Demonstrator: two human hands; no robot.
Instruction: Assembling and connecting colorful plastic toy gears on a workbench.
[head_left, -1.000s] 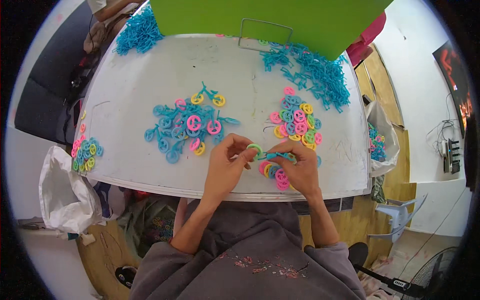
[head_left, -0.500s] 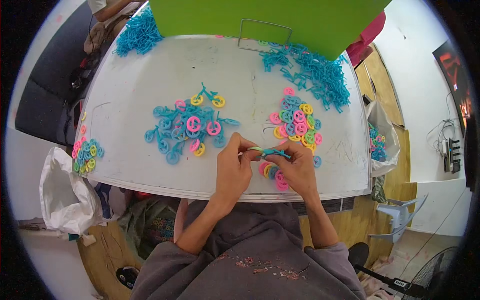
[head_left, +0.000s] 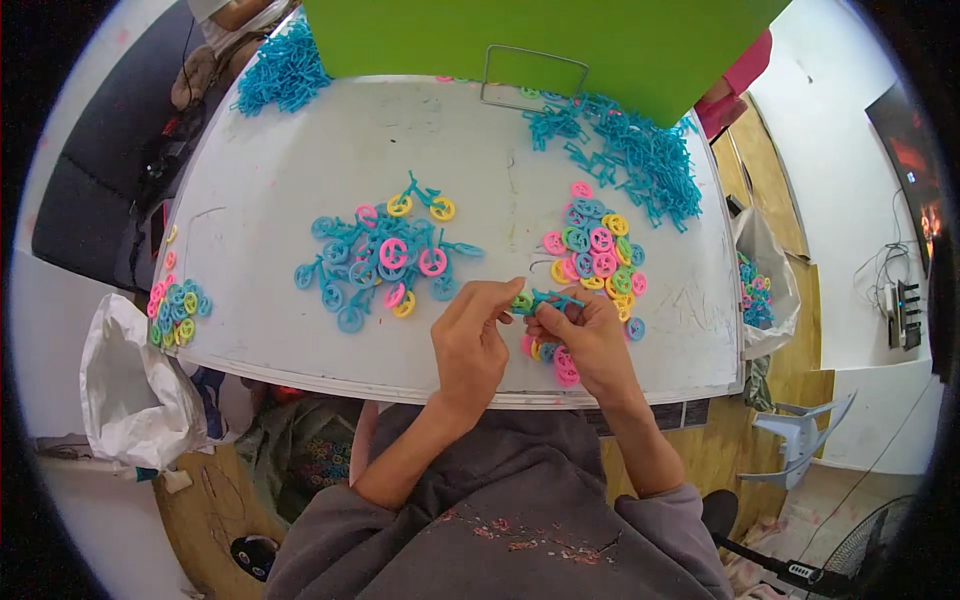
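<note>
Close to the table's near edge, my left hand [head_left: 468,345] pinches a small green toy wheel [head_left: 522,300] between thumb and fingers. My right hand [head_left: 592,345] has its fingers closed on a blue plastic toy bike frame [head_left: 553,298], whose end meets the wheel. Whether the two are joined cannot be made out. Partly covered by my right hand is a small cluster of wheels [head_left: 566,370]. Beyond it spreads a larger group of pink, yellow, green and blue wheels [head_left: 602,240]. To the left lies a heap of blue toy bikes [head_left: 365,255] with wheels on.
Heaps of blue frames lie at the back right [head_left: 650,165] and back left [head_left: 285,72]. A green panel [head_left: 540,35] with a wire stand [head_left: 535,105] rises at the back. More wheels [head_left: 178,312] sit at the left edge. White sacks [head_left: 130,385] hang at both sides. Other people are partly visible behind.
The green wheel has tipped so more of its face shows, and my right fingers have shifted along the frame. The whole view has moved slightly.
</note>
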